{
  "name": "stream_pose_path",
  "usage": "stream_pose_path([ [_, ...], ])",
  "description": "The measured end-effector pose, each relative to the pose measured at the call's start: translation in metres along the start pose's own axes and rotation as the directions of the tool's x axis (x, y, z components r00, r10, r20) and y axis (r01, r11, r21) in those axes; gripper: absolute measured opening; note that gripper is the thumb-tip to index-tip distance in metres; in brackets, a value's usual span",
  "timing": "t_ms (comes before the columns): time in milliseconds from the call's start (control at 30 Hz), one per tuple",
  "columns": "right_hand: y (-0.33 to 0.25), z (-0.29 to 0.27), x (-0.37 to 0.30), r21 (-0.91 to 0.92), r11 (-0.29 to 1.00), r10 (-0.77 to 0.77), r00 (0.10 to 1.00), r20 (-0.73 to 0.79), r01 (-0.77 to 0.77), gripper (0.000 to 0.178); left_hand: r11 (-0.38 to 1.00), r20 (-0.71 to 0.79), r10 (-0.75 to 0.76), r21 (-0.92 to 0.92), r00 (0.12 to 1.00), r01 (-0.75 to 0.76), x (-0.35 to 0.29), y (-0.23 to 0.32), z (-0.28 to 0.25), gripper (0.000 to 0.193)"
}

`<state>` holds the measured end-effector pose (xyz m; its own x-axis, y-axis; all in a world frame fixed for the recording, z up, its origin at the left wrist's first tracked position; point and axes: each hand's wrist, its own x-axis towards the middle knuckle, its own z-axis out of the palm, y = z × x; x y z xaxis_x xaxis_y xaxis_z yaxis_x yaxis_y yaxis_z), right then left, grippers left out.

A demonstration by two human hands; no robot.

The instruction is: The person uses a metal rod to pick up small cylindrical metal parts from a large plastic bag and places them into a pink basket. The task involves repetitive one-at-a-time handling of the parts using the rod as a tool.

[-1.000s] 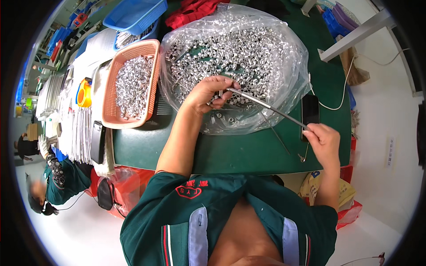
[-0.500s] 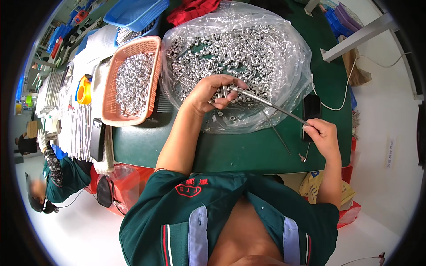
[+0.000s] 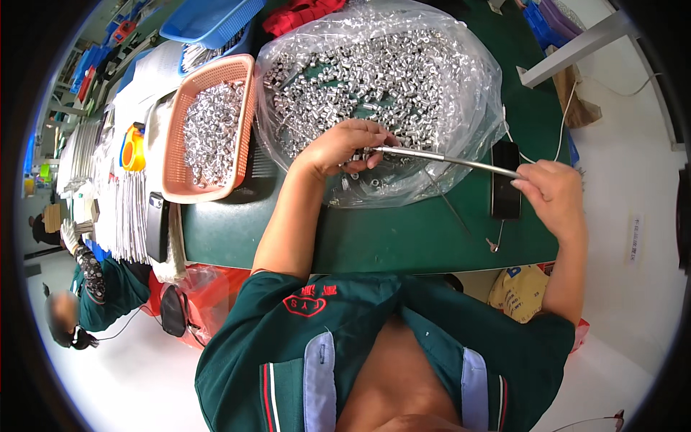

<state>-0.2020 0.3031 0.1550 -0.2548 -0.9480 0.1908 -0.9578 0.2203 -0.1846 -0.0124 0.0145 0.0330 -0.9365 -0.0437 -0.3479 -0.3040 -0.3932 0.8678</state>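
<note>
A thin metal rod spans my two hands, sloping slightly down to the right. My right hand pinches its right end between thumb and fingers, above a black phone. Curled at the rod's left end, my left hand holds small metal sleeves, partly hidden by its fingers. A thicker, shiny stretch of the rod near that hand looks like sleeves threaded on it. Beneath the left hand, a large clear plastic bag lies spread open, with a heap of loose silver sleeves in it.
Left of the bag stands an orange basket of sleeves, with blue baskets behind. The phone, a key and a second thin rod lie on the green table. A metal post rises at right. Someone works at far left.
My right hand has moved right and away from me, bringing the rod closer to level. More of its length now looks bright and thick. My left hand stays nearly in place.
</note>
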Motion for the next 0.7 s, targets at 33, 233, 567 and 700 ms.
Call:
stream_pose_path([
  [33,-0.005,-0.006,0.004,-0.051,0.998,-0.022,1.000,0.003,0.022,0.014,0.999,-0.013,-0.008,0.042,1.000,0.009,0.001,-0.001,0.002,0.032],
  [233,-0.015,-0.020,0.019,-0.124,0.989,-0.086,0.996,-0.014,0.083,0.015,0.998,0.004,-0.040,-0.045,0.999,0.041,0.000,0.000,-0.001,0.031],
  [567,0.001,0.079,-0.032,0.574,0.654,0.404,0.869,0.285,-0.493,0.014,0.927,-0.021,0.130,-0.353,0.991,-0.129,0.001,0.000,-0.017,0.037],
  [700,-0.005,0.105,-0.046,0.708,0.491,0.438,0.847,0.302,-0.507,0.013,0.842,-0.025,0.198,-0.508,0.980,-0.183,0.001,-0.001,-0.012,0.034],
])
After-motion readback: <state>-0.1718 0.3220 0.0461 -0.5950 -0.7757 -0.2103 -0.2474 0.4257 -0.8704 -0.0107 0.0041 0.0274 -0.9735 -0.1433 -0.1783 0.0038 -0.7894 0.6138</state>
